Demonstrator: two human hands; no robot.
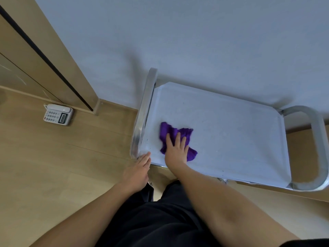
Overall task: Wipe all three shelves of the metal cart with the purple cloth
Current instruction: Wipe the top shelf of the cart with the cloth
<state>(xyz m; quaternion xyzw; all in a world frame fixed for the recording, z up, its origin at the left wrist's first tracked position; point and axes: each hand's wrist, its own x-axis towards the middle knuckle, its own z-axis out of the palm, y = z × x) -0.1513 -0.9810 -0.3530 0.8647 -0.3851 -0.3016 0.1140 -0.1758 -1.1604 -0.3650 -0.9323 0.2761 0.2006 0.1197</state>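
The metal cart stands against the wall, and only its top shelf shows from above; the lower shelves are hidden beneath it. A crumpled purple cloth lies on the left part of that shelf. My right hand presses flat on the cloth, fingers spread over it. My left hand rests at the cart's near left corner, fingertips touching the base of the left handle bar.
A white desk phone sits on the wooden floor by a wooden door frame at the left. The cart's right handle loop juts out. A pale wall runs behind the cart. My dark trousers fill the bottom.
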